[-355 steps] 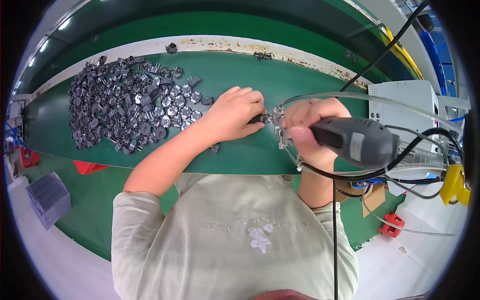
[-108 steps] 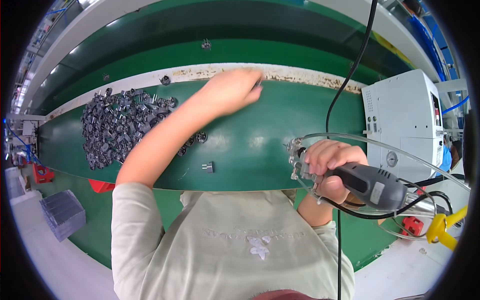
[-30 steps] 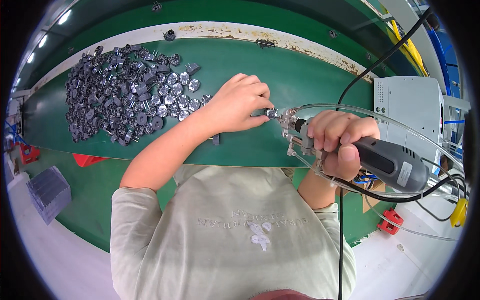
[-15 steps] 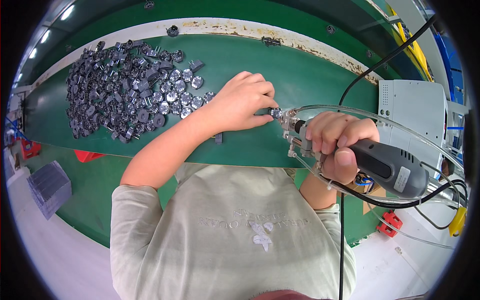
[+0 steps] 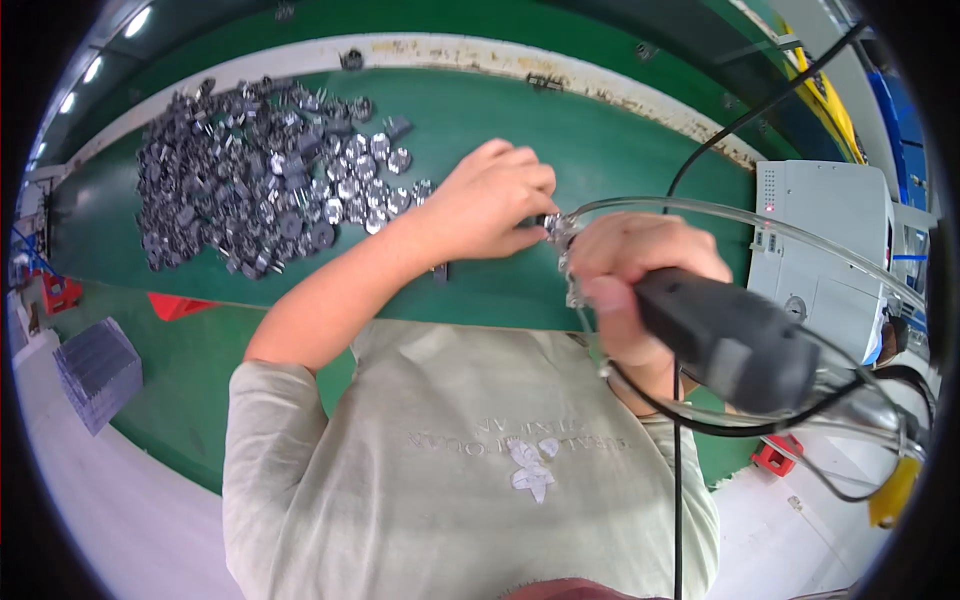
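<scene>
My right hand (image 5: 640, 255) is wrapped round a dark grey electric screwdriver (image 5: 725, 335), slightly smeared by motion. A clear hose and a metal fitting (image 5: 560, 232) are at its tip. My left hand (image 5: 490, 205) pinches a small round part (image 5: 541, 222) between thumb and fingers, right against that tip; the fingers mostly hide it. Beyond my left forearm a large heap of dark round parts with metal pins (image 5: 235, 190) covers the left of the green table (image 5: 620, 150). Several shiny-faced parts (image 5: 365, 180) lie at the heap's right edge.
A light grey machine box (image 5: 825, 230) stands at the right, with a black cable (image 5: 740, 130) and the clear hose (image 5: 790, 232) passing near it. A worn white ledge (image 5: 440, 48) runs along the table's far side. Red plastic pieces (image 5: 778, 455) show below table level.
The screwdriver and my right hand have shifted left and slightly down at the handle end. My left hand has barely moved and still pinches the small part.
</scene>
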{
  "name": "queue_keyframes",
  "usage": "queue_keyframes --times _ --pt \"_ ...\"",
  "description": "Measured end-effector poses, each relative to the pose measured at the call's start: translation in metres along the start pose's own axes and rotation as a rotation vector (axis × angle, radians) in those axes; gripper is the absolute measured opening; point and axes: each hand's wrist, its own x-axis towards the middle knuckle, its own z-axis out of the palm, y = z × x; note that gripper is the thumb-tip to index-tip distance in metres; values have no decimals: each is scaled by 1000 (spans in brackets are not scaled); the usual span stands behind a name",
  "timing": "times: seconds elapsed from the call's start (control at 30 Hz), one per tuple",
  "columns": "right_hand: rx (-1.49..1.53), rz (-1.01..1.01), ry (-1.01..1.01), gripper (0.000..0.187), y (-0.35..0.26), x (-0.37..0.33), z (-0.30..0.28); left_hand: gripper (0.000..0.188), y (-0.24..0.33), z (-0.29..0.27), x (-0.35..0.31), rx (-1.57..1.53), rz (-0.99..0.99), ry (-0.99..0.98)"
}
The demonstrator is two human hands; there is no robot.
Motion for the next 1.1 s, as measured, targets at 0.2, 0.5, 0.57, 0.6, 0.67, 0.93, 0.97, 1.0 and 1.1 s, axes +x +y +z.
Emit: queue_keyframes --times 0.2,0.5,0.57,0.6,0.67,0.93,0.97,1.0,1.1 --pt "217 61 125 26 -2 -1 -7 22 7 -4 -2 17 -42 -23" --pt "204 -162 354 32 -24 -17 -38 32 -100 -80 76 349 -347 181" --pt "227 -102 355 35 -11 -16 -31 35 -148 -85 91 468 -582 183" --pt "255 -75 364 35 -6 -17 -26 37 -162 -85 94 494 -621 197" --pt "297 -35 351 36 -1 -25 -28 43 -169 -81 102 529 -687 201" --pt "300 -47 344 34 5 -14 -18 56 -148 -5 182 296 -75 48" --pt "293 -45 345 34 4 -15 -17 51 -148 0 189 281 -96 0" --pt "289 -43 343 33 3 -14 -17 46 -151 1 191 269 -119 -47" --pt "302 -50 323 33 4 -23 -21 27 -149 -10 192 302 -200 -55"
